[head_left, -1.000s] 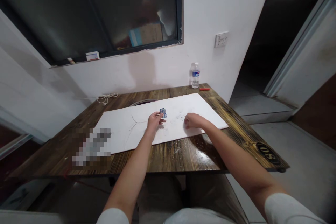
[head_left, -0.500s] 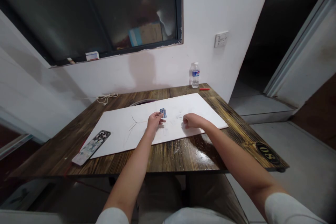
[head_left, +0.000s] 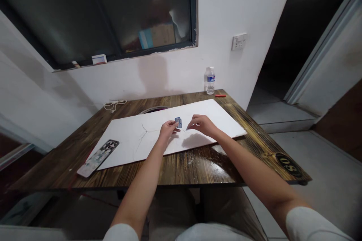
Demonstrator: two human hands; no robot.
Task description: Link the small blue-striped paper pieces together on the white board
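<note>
A large white sheet (head_left: pixel 135 141) lies across the dark wooden table (head_left: pixel 198 165). My left hand (head_left: pixel 167 130) is closed on a small blue and white piece (head_left: pixel 178 122), held just above the sheet's middle. My right hand (head_left: pixel 201 124) hovers a little to the right of that piece, lifted off the sheet, its fingertips pinched together on something too small to name. A shadow falls on the sheet under it. Thin pencil lines run over the sheet left of my left hand.
A phone (head_left: pixel 98 157) lies at the sheet's left corner. A water bottle (head_left: pixel 209 80) and a red pen (head_left: pixel 220 95) stand at the back right by the wall. A white cord (head_left: pixel 114 104) lies at the back left. An open doorway is on the right.
My right hand has lifted off the sheet and moved left towards the blue piece. My left hand has stayed in place with the piece.
</note>
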